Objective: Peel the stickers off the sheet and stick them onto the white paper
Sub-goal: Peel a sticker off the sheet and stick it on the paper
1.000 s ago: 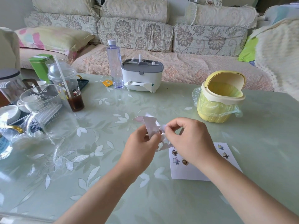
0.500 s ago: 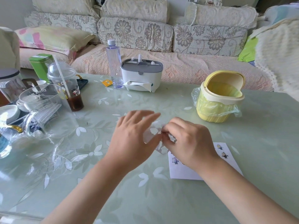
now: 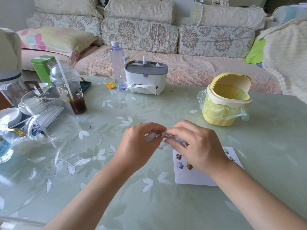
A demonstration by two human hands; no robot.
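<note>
A crumpled, cut-out sticker sheet (image 3: pixel 155 136) is bunched between both hands above the green table. My left hand (image 3: pixel 137 146) curls its fingers round the sheet's left part. My right hand (image 3: pixel 197 145) pinches its right part, fingertips meeting the left hand's. The white paper (image 3: pixel 191 177) lies flat on the table under my right wrist, with several small cartoon stickers (image 3: pixel 180 165) on it. My right hand and forearm hide much of the paper.
A yellow mini bin (image 3: pixel 226 100) with a plastic liner stands at the back right. A white tissue box (image 3: pixel 146 77) and a clear bottle (image 3: pixel 118 67) sit at the back centre. Glass jugs, cups and a drink with a straw (image 3: pixel 73 90) crowd the left.
The sheet stood up unfolded between my hands a second ago. My left hand spread flat over it, then curled in. Now the sheet is squeezed small between both hands.
</note>
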